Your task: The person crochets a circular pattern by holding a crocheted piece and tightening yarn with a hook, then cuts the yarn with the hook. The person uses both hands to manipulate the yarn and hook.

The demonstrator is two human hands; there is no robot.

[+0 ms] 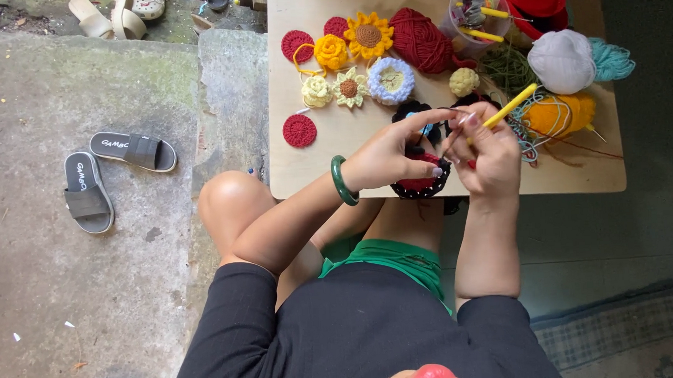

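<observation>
Near the frame's centre we see our left hand [387, 157], a green bangle [341, 181] on its wrist, pinching a red and black crochet round [421, 183]; our right hand [490, 152] grips a yellow crochet hook [510, 106] worked into it; the round looks only partly stitched; farther up the wooden table [320, 167], finished flowers such as the sunflower [368, 35] lie beside a dark red yarn ball [421, 40].

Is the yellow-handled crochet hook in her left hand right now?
No, the right hand grips the yellow crochet hook, while the left hand pinches the red-and-black crochet piece.
</observation>
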